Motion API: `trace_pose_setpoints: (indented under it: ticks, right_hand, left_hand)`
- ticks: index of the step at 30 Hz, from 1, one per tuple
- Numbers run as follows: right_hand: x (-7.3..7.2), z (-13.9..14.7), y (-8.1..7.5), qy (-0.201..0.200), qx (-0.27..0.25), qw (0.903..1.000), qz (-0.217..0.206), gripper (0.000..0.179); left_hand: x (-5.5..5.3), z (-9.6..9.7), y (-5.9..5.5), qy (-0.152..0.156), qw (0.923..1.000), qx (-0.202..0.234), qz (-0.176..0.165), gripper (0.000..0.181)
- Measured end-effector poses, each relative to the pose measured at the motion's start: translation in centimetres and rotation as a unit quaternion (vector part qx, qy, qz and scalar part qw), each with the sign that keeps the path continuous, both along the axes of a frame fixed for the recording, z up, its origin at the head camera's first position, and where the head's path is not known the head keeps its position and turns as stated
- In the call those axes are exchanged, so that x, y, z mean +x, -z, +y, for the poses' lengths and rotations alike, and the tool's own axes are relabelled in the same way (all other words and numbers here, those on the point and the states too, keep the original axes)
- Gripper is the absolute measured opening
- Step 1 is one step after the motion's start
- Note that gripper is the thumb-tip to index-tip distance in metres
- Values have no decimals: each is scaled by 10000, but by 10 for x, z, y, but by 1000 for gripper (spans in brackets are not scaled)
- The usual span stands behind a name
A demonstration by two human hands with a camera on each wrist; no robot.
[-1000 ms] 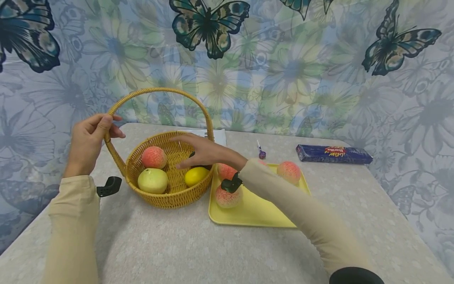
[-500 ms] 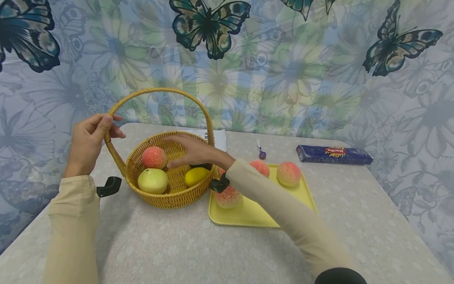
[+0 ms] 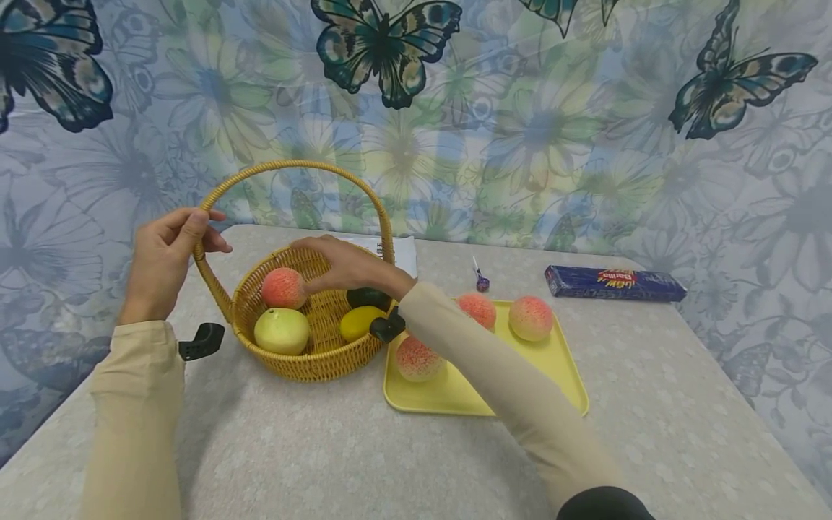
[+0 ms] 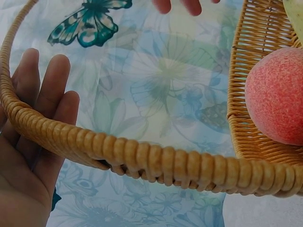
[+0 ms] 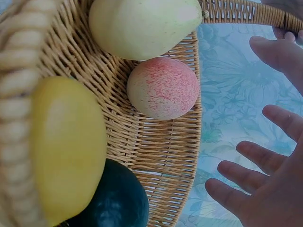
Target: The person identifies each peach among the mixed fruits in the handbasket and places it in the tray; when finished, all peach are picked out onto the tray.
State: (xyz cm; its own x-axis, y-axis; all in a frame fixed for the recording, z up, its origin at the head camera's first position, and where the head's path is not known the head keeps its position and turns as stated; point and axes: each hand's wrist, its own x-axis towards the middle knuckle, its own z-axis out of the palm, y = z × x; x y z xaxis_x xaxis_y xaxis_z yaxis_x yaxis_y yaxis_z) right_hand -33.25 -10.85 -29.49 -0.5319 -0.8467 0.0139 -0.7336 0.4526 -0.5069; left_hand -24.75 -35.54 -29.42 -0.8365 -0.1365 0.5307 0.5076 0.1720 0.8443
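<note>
My left hand (image 3: 170, 253) holds one side of the wicker basket's handle (image 3: 292, 165) between thumb and fingers. In the basket (image 3: 305, 370) lie a pink-red peach (image 3: 283, 288), a pale green pear-like fruit (image 3: 282, 331), a yellow lemon-like fruit (image 3: 360, 323) and a dark green fruit (image 3: 367, 298), partly hidden. Over the basket reaches my right hand (image 3: 344, 261), its thumb beside the peach in the head view. From the right wrist view, the fingers (image 5: 255, 161) are spread, with a gap between them and the peach (image 5: 163, 88).
Right of the basket sits a yellow tray (image 3: 549, 365) carrying several peaches (image 3: 531, 318), partly behind the right forearm. Behind it lies a purple lollipop (image 3: 482, 282). A blue Barilla box (image 3: 614, 282) rests at the back right. A white packet (image 3: 404, 254) shows behind the basket.
My right hand has moved left over the basket, closer to the peach inside. The left hand stays on the handle. More of the dark green fruit and the tray now shows.
</note>
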Motion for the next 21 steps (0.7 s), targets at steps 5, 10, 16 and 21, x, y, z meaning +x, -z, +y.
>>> trace_pose_setpoints:
  ticks: [5, 10, 16, 21]
  right_hand:
    - [-2, -4, 1, 58, -101, 9998, -149, 72]
    - [-2, -8, 5, 130, -210, 9995, -190, 70]
    - [0, -13, 8, 230, -314, 9992, -109, 69]
    - [-1, -17, 12, 313, -242, 9992, 79, 69]
  left_hand:
    - [0, 0, 0, 23, 10000, 38, 5, 27]
    - [3, 1, 1, 38, 10000, 74, 28, 28]
    - [6, 3, 1, 20, 10000, 55, 48, 30]
    - [10, 5, 2, 4, 9999, 83, 96, 31]
